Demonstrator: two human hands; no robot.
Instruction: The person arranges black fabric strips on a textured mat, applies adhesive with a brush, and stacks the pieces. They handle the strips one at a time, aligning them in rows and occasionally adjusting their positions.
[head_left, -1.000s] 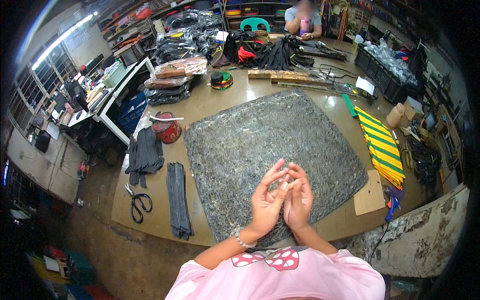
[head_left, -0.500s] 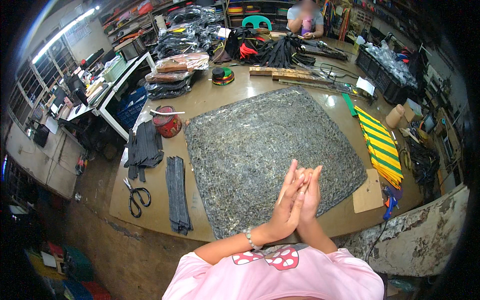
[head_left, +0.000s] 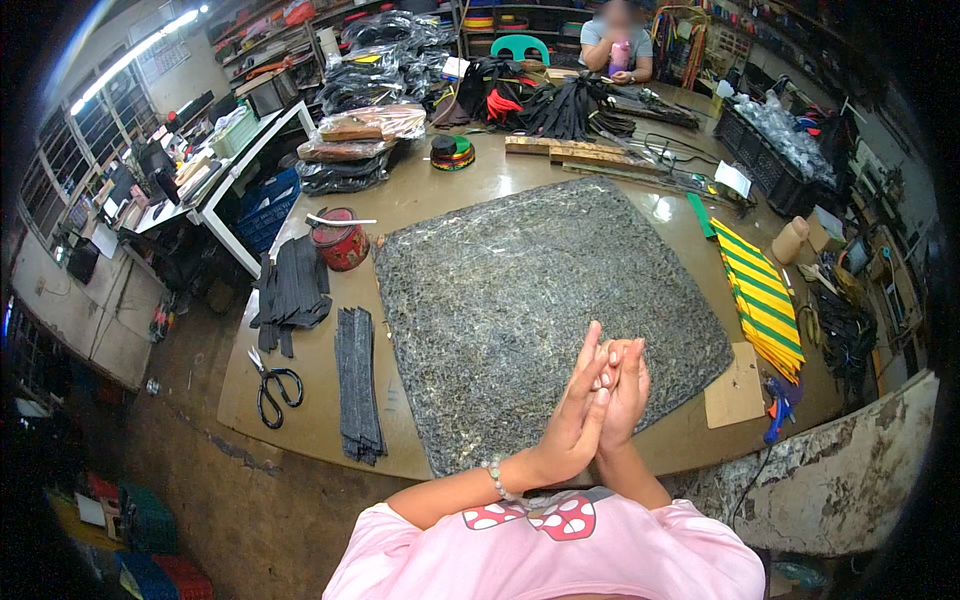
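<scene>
My left hand (head_left: 567, 438) and my right hand (head_left: 622, 412) are clasped palm to palm above the near part of a dark, mottled grey slab (head_left: 520, 270). Their fingers are partly laced, with one left finger pointing up. No object shows in either hand; the space between the palms is hidden. Left of the slab lies a stack of dark grey strips (head_left: 357, 385), with a second bundle of strips (head_left: 290, 290) behind it. Black-handled scissors (head_left: 275, 390) rest beside them. A red tin (head_left: 341, 240) with a white stick across its top stands near the slab's left corner.
Yellow-and-green striped pieces (head_left: 757, 295), a cardboard piece (head_left: 735, 388) and a blue glue gun (head_left: 778, 410) lie at right. Wooden bars (head_left: 590, 152), plastic-wrapped stacks (head_left: 350, 150) and a black crate (head_left: 765, 155) line the back. Another person (head_left: 615, 50) sits at the far side holding a purple bottle.
The view has shifted slightly, so the table's things sit a little differently in the picture. My hands stay clasped, with hardly any change in their pose.
</scene>
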